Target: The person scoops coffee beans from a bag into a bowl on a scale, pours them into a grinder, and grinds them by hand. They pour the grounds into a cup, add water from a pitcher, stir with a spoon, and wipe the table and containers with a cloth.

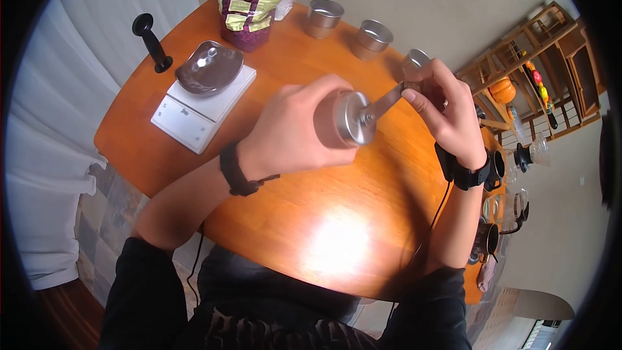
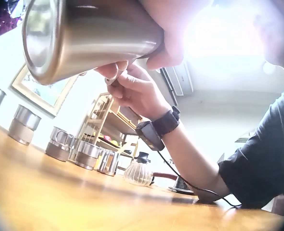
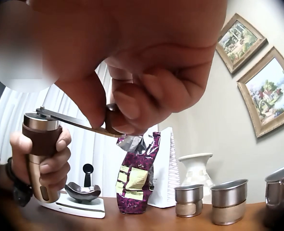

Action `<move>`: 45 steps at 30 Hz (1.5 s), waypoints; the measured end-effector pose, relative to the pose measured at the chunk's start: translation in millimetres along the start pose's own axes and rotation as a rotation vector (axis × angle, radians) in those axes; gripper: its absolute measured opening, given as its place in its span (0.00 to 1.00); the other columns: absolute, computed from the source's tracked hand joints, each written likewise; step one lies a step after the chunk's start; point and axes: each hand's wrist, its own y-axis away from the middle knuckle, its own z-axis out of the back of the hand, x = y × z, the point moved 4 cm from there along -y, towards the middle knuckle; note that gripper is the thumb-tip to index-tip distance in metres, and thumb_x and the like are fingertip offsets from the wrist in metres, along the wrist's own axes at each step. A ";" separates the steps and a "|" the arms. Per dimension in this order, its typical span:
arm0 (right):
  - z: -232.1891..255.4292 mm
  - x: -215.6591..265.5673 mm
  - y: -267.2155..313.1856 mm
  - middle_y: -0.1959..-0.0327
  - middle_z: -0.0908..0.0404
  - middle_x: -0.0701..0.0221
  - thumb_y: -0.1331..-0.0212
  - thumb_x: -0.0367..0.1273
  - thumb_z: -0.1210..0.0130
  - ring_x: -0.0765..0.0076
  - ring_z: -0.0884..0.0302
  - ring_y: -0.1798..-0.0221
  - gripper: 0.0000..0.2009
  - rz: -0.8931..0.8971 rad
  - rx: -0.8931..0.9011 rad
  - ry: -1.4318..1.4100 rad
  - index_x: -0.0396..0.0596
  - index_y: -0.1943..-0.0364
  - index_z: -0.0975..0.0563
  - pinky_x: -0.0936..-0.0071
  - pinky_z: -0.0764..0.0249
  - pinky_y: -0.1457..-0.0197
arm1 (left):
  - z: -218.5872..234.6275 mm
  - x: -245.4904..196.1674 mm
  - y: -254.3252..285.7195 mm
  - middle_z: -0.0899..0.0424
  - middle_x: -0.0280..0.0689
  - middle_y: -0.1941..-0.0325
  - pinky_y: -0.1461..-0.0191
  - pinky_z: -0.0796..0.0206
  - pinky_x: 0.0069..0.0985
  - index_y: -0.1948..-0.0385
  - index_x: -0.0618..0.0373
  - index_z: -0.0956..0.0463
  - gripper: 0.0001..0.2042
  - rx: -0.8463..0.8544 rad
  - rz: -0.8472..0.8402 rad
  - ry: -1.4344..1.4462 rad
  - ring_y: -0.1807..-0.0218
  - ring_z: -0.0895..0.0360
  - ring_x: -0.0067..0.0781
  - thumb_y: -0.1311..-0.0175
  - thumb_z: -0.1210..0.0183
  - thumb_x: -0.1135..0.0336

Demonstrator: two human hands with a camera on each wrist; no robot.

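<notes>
A manual coffee grinder (image 1: 356,118), steel with a brown band, is tilted above the table in my left hand (image 1: 285,126), whose fingers wrap its body. In the left wrist view the steel base of the grinder (image 2: 86,43) shows large and close. A flat metal crank (image 3: 77,121) reaches out from its top. My right hand (image 1: 452,113) pinches the dark knob (image 3: 113,119) at the crank's far end between thumb and fingers. The inside of the grinder is hidden.
Left on the table (image 1: 278,220) sits a white scale (image 1: 183,124) bearing a dark dish (image 1: 207,74), beside a black upright tool (image 1: 153,44). Behind stand a purple bag (image 1: 254,10) and metal cups (image 1: 325,18). A glass carafe (image 2: 138,173) and wooden shelf (image 1: 541,65) are to the right.
</notes>
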 end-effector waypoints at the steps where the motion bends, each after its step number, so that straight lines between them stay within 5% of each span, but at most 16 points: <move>1: 1.3 2.6 -0.6 0.80 0.31 0.72 0.36 0.25 0.34 0.79 0.40 0.79 0.08 0.014 0.005 0.035 0.40 0.59 0.23 0.75 0.44 0.74 | 0.2 2.2 -0.9 0.14 0.39 0.59 0.49 0.23 0.26 0.52 0.62 0.25 0.28 -0.013 0.005 0.019 0.57 0.13 0.30 0.57 0.22 0.68; 14: 4.4 19.1 5.3 0.79 0.24 0.67 0.47 0.22 0.35 0.65 0.27 0.79 0.11 0.065 -0.004 0.185 0.46 0.60 0.21 0.70 0.33 0.73 | -0.7 16.9 -3.5 0.17 0.34 0.62 0.50 0.27 0.25 0.56 0.60 0.24 0.19 -0.064 0.171 0.254 0.58 0.19 0.24 0.48 0.27 0.66; 23: 9.5 35.5 9.0 0.76 0.19 0.66 0.47 0.23 0.34 0.65 0.22 0.77 0.10 0.064 0.037 0.193 0.47 0.62 0.20 0.71 0.29 0.73 | 4.2 19.6 -5.3 0.15 0.35 0.61 0.50 0.27 0.27 0.57 0.60 0.22 0.18 -0.104 0.256 0.273 0.58 0.19 0.24 0.47 0.27 0.67; 25: 2.9 49.7 11.5 0.75 0.18 0.67 0.46 0.25 0.33 0.64 0.21 0.77 0.09 0.165 0.094 0.095 0.48 0.62 0.20 0.71 0.29 0.74 | 11.3 32.8 -8.4 0.13 0.38 0.60 0.50 0.25 0.28 0.57 0.61 0.21 0.18 -0.150 0.352 0.339 0.57 0.17 0.25 0.46 0.26 0.65; 28: -25.6 69.3 15.0 0.75 0.17 0.69 0.44 0.29 0.32 0.62 0.20 0.77 0.08 0.342 0.184 0.033 0.50 0.62 0.19 0.70 0.28 0.75 | 7.4 53.8 -9.1 0.12 0.40 0.60 0.50 0.24 0.30 0.57 0.60 0.20 0.16 -0.147 0.273 0.186 0.58 0.16 0.27 0.45 0.27 0.66; 32: -28.8 83.9 21.3 0.76 0.20 0.69 0.42 0.34 0.30 0.58 0.21 0.78 0.10 0.389 0.172 0.021 0.51 0.62 0.19 0.66 0.30 0.76 | -4.9 44.9 -2.7 0.12 0.43 0.60 0.51 0.23 0.32 0.56 0.60 0.20 0.17 -0.036 0.467 0.187 0.58 0.13 0.35 0.44 0.26 0.66; 33: -26.9 85.9 23.5 0.76 0.21 0.70 0.42 0.37 0.29 0.59 0.22 0.78 0.10 0.385 0.154 -0.027 0.52 0.63 0.19 0.66 0.30 0.76 | -6.7 41.2 -2.2 0.11 0.43 0.61 0.51 0.23 0.33 0.55 0.60 0.20 0.19 0.008 0.447 0.160 0.58 0.12 0.37 0.45 0.25 0.65; 36: -25.6 96.3 28.3 0.77 0.18 0.72 0.46 0.41 0.24 0.68 0.20 0.80 0.16 0.498 0.200 -0.078 0.46 0.63 0.16 0.73 0.29 0.77 | -13.6 22.1 0.5 0.14 0.35 0.67 0.60 0.25 0.29 0.58 0.59 0.22 0.15 0.027 0.238 0.120 0.67 0.20 0.23 0.44 0.27 0.72; 41: -33.1 111.0 31.4 0.76 0.17 0.75 0.44 0.43 0.27 0.71 0.22 0.81 0.15 0.642 0.145 -0.008 0.48 0.63 0.15 0.74 0.31 0.79 | -26.4 5.2 8.0 0.13 0.46 0.66 0.59 0.23 0.33 0.55 0.60 0.23 0.19 0.228 0.156 -0.002 0.61 0.11 0.46 0.45 0.26 0.67; 45: -36.3 108.0 28.4 0.75 0.17 0.75 0.43 0.41 0.28 0.70 0.21 0.80 0.14 0.673 0.091 0.006 0.49 0.62 0.16 0.74 0.30 0.79 | -32.8 2.0 15.5 0.14 0.43 0.72 0.65 0.25 0.44 0.58 0.53 0.23 0.18 0.375 0.097 -0.010 0.66 0.15 0.54 0.45 0.30 0.55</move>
